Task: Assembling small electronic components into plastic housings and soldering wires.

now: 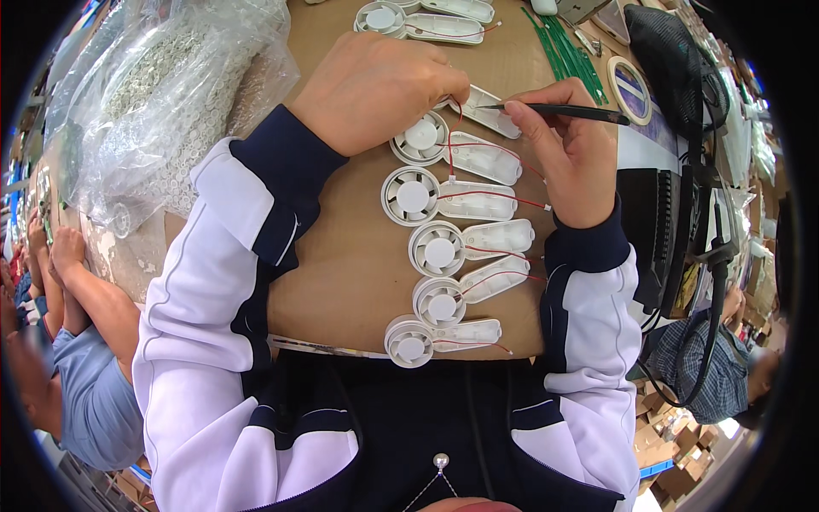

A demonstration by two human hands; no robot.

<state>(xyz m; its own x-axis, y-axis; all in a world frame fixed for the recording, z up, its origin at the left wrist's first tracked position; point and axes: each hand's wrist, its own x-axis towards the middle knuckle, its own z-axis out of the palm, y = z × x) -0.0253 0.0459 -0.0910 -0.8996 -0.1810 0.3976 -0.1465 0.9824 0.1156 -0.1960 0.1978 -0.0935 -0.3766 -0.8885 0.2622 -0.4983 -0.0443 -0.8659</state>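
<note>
Left hand (375,90) fingers curled, thumb and forefinger pinching the thin red wire (450,128) of the topmost white plastic handheld fan shell (422,136) in the row. Right hand (567,149) pinching a slim black pen-like tool (567,111) between thumb and forefinger, held nearly level, tip pointing toward the left-hand pinch, just over that shell's white handle half (493,111).

Step in hand, by my read: routing or tucking the red lead on the top unit, tool tip working right at the pinch point. Wire loops down from the pinch across the round fan housing.

Below the grip: five more white fan shells (439,247) in a column on the brown cardboard work surface (341,256), each with a red wire trailing right. Above the grip, two more shells (426,21). Right of the tool: green cable ties (567,51), tape roll (630,90). Left of the left wrist: clear plastic bags of small white parts (153,94).

Next move likely calls for a steady left pinch keeping the wire taut while the tool tip presses it into place; a fine, small motion. Exact contact of tip on wire is too small to tell.
</note>
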